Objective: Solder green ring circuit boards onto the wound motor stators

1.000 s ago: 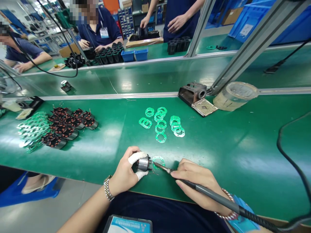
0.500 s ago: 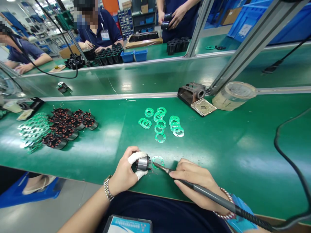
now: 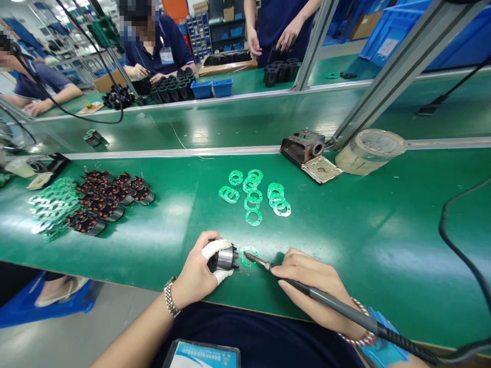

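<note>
My left hand [image 3: 199,266], with white covers on its thumb and a finger, grips a metal motor core [image 3: 225,258] lying on its side near the bench's front edge. Just right of the core, a green ring board [image 3: 249,249] lies flat. My right hand [image 3: 312,286] is closed round the dark handle of a soldering iron [image 3: 330,302]. The iron's tip points left over the ring board, a little apart from the core. Beyond, several loose green ring boards [image 3: 253,199] lie on the green bench [image 3: 345,230].
Wound cores [image 3: 103,199] and a heap of green boards [image 3: 53,207] sit at the left. An iron stand [image 3: 303,145], a sponge tray [image 3: 321,168] and a plastic tub [image 3: 370,152] stand behind. The iron's cable [image 3: 456,250] loops at the right. Co-workers are across the bench.
My right hand and the iron have shifted slightly right, so the tip is farther from the core. The standing co-worker's hands have lowered a part to the black parts. A far core has shifted left.
</note>
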Tool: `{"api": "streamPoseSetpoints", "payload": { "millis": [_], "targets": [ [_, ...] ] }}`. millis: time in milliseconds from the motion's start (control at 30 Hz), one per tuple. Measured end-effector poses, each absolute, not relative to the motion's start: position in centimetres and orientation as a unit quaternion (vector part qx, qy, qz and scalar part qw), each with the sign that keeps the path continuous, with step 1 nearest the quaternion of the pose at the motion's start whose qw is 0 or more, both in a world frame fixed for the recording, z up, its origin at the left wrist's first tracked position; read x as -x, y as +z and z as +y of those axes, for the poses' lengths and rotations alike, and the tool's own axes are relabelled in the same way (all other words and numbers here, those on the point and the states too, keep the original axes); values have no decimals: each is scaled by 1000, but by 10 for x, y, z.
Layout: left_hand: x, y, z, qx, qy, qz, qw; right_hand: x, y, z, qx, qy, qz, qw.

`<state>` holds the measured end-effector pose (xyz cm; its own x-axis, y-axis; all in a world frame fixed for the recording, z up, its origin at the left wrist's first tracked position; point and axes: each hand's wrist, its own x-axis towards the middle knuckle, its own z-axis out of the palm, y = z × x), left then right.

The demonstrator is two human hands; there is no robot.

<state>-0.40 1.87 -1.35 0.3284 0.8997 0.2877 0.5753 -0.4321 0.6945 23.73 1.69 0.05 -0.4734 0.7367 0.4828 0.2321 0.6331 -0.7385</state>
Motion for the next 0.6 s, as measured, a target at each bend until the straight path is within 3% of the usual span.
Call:
{"api": "streamPoseSetpoints", "payload": {
  "millis": [300,500,600],
  "targets": [
    [4,-14,18,-766,334,487,255,-239,-9,15,396,219,-778,435],
    [2,-15,17,-729,348,496,318,-231,-20,16,318,210,-839,388],
    [-4,-15,15,-712,354,492,353,-227,-17,14,343,190,-826,406]
  ]
}}
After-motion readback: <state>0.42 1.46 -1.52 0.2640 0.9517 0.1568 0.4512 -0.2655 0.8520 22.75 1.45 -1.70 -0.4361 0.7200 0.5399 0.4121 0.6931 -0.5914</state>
